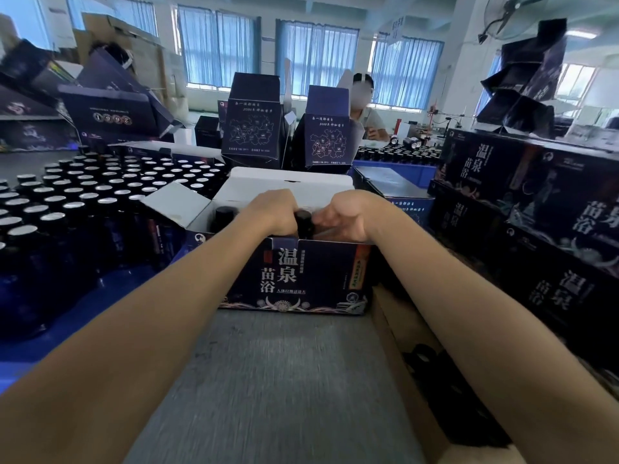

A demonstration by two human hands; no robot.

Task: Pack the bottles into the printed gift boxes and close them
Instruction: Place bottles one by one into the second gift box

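A dark printed gift box stands open on the grey table in front of me, its white flaps folded outward. My left hand and my right hand both reach into its open top, fingers curled around the black cap of a dark bottle that stands at the box's front edge. A second dark bottle stands inside the box to the left. What my fingers hold below the box's rim is hidden.
Several dark bottles with silver caps fill a blue tray at left. Closed printed boxes are stacked at right. Two open boxes stand behind, with a seated person beyond. A brown carton edge lies at right front.
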